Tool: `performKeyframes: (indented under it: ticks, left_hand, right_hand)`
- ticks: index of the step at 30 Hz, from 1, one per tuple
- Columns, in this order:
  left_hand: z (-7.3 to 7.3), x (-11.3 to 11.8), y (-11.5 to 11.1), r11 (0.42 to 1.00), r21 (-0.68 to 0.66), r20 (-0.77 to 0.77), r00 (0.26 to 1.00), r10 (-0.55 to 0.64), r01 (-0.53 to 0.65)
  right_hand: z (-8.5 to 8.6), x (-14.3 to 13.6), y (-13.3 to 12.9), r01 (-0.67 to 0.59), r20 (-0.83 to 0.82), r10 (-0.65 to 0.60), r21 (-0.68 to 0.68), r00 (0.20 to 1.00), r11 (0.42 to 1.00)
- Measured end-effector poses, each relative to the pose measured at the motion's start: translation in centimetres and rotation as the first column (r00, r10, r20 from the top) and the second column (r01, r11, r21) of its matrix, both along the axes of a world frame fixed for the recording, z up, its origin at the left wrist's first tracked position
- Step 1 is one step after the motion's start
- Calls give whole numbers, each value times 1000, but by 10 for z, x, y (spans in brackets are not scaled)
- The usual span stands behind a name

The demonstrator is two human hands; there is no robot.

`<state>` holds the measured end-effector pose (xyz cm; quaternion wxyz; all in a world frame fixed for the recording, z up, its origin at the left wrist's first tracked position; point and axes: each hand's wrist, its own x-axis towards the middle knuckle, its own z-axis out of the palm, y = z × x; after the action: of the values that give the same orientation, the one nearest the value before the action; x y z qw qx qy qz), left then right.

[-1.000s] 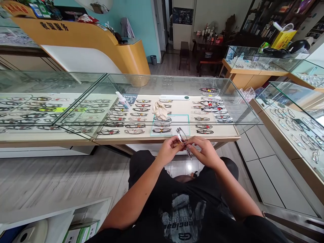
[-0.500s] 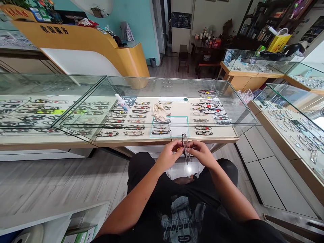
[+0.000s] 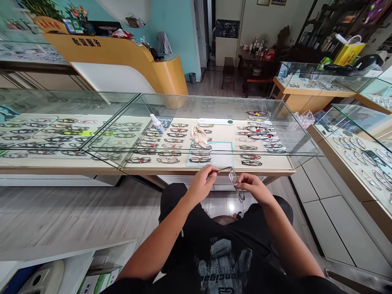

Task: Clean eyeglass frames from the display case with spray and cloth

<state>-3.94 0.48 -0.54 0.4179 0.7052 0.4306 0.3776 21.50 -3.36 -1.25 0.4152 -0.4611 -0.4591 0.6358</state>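
A pair of glasses (image 3: 236, 184) hangs tilted between my two hands, just in front of the display case's near edge. My left hand (image 3: 202, 181) pinches the end of one temple arm. The fingers of my right hand (image 3: 252, 187) are closed on the frame near the lenses. Beyond my hands, a crumpled beige cloth (image 3: 199, 136) and a white spray bottle (image 3: 157, 123) rest on the glass display case (image 3: 208, 171). Rows of eyeglasses (image 3: 168, 153) lie inside it.
More glass cases stand to the left and at the right (image 3: 352, 163). A wooden counter (image 3: 170, 77) is at the back left. Below me are my knees, and a white shelf unit (image 3: 116, 249) is at the lower left.
My hands have moved apart. My left hand has shifted from the front of the glasses to a temple arm, and the glasses have turned and tilted. The view has shifted slightly left.
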Motion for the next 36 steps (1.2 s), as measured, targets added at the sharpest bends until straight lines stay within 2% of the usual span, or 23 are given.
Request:
performKeyframes:
  ticks: [6, 9, 12, 13, 14, 15, 17, 19, 21, 26, 30, 36]
  left_hand:
    - [5, -9, 5, 999, 45, -35, 999, 8, -6]
    - [5, -10, 5, 983, 175, -72, 995, 73, -60]
    - [2, -12, 1, 880, 402, 9, 962, 272, -253]
    - [2, -12, -1, 854, 439, 34, 955, 295, -280]
    - [1, -11, -4, 857, 447, 34, 962, 271, -257]
    - [1, -9, -8, 886, 425, 8, 980, 199, -184]
    - [0, -4, -17, 950, 310, -63, 998, -21, 39]
    - [0, 2, -24, 960, 198, -87, 979, -186, 200]
    - [-3, 8, -27, 954, 148, -87, 965, -249, 260]
    - [-15, 10, -25, 941, 183, -163, 952, -257, 285]
    - [-22, 8, -21, 908, 298, -233, 945, -229, 294]
    - [-22, 10, -17, 746, 584, -379, 920, -99, 320]
  right_hand:
    - [-3, 7, -3, -60, 47, 60, -3, 997, 998]
    - [-3, 7, -4, -31, 17, 31, 9, 999, 999]
    - [-3, 7, -4, 12, -19, -11, 6, 1000, 1000]
    - [-4, 7, -4, 18, -32, -18, -2, 999, 1000]
    - [-4, 7, -4, 18, -44, -19, -9, 999, 1000]
    - [-5, 6, -4, 14, -56, -15, -14, 998, 1000]
    - [-5, 4, -4, -3, -73, 1, -16, 997, 1000]
    - [-4, 1, -5, -18, -79, 16, -18, 997, 1000]
    - [-3, -2, -6, -24, -82, 22, -22, 996, 999]
    - [0, -5, -7, -45, -101, 43, -21, 994, 999]
    - [2, -6, -7, -38, -102, 36, -23, 994, 999]
    - [10, -11, -11, -38, -119, 37, -5, 992, 999]
